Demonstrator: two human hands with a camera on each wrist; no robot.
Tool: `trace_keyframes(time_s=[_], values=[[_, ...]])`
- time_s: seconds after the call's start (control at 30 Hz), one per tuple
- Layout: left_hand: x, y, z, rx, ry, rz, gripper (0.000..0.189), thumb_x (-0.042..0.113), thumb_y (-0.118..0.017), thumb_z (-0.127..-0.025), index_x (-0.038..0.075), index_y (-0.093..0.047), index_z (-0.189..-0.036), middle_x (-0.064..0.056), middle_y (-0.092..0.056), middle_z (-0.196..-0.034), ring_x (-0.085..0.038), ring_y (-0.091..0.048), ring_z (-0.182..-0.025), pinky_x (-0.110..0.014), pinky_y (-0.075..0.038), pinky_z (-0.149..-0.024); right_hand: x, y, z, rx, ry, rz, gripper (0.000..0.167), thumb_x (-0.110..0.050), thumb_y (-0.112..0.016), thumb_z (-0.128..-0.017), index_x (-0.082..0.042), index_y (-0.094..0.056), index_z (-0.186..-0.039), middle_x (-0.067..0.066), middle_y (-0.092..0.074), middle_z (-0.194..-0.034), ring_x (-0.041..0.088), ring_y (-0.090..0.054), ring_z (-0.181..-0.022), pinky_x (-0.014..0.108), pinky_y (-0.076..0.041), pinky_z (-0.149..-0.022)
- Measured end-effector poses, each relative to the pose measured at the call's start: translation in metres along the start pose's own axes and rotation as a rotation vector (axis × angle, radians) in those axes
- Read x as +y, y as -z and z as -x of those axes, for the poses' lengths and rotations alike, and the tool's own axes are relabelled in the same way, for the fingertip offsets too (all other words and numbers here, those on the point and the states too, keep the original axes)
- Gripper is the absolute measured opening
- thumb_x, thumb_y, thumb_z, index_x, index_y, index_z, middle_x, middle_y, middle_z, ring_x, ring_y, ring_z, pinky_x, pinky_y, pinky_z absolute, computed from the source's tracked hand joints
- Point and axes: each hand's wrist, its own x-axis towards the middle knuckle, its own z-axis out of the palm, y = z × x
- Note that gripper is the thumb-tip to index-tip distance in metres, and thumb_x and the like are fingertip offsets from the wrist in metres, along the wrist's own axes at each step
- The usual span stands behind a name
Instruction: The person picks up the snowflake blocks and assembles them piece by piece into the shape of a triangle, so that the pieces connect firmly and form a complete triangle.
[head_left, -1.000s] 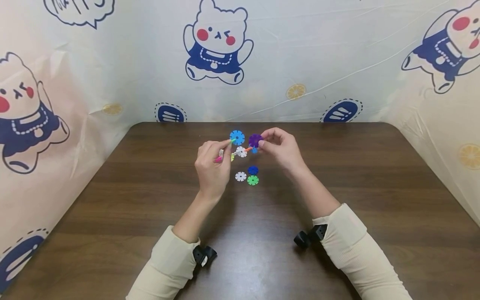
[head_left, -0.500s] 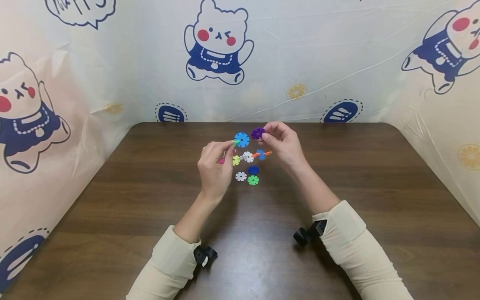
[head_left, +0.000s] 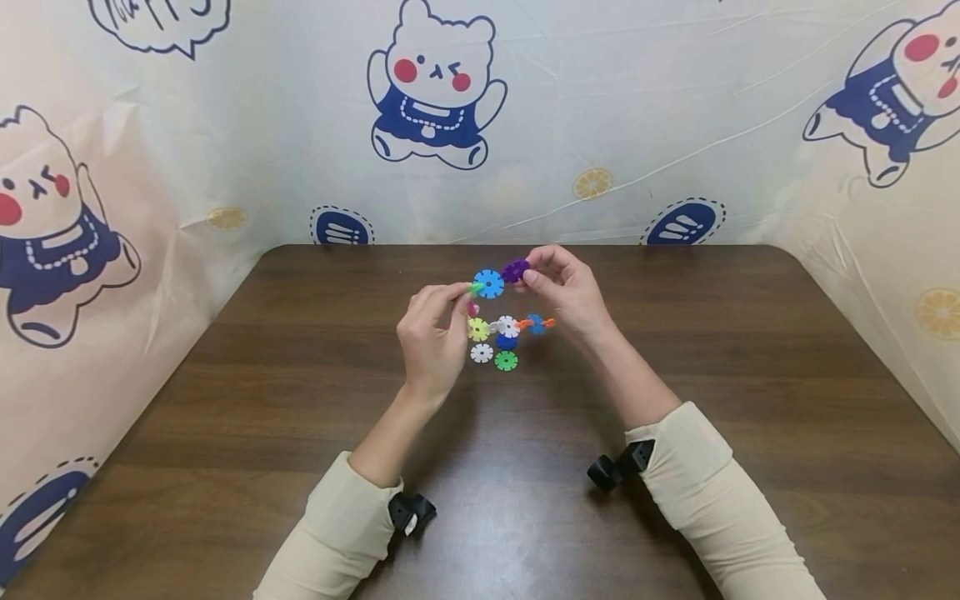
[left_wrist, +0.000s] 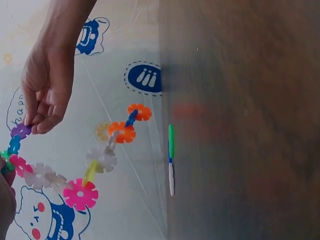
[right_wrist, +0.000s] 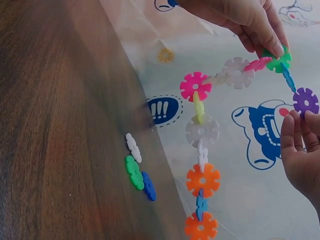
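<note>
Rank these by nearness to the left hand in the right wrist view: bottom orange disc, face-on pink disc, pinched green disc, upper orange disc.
1. Green disc: pinched in the left hand.
2. Pink disc: below the hand, toward picture left.
3. Upper orange disc: well below the pink disc.
4. Bottom orange disc: at the picture's lower edge.

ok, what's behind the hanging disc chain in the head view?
The dark blue disc, lying on the tabletop: its lower part shows below the chain, whose white disc covers the upper edge. Tabletop shows around the chain; whatever is directly behind its discs is hidden.
</note>
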Motion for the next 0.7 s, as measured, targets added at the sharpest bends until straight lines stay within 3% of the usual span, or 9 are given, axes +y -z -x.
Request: trace_keyframes(time_s=[0.7], values=[[-0.0001, 0.0025, 0.0005, -0.013, 0.063, 0.055, 0.007, -0.007, -0.067, -0.079, -0.007, -0.068, -0.087, -0.015, -0.066, -0.078, -0.024, -0.06, -0.07, -0.028, -0.049, -0.068, 0.0002, -0.0009, 0.0028, -0.039, 0.001, 0.072, 0.012, 0.003, -0.057, -0.088, -0.009, -0.059, -0.088, 0.008, -0.059, -0.087, 0.021, -0.062, -0.079, 0.033, -0.05, -0.082]])
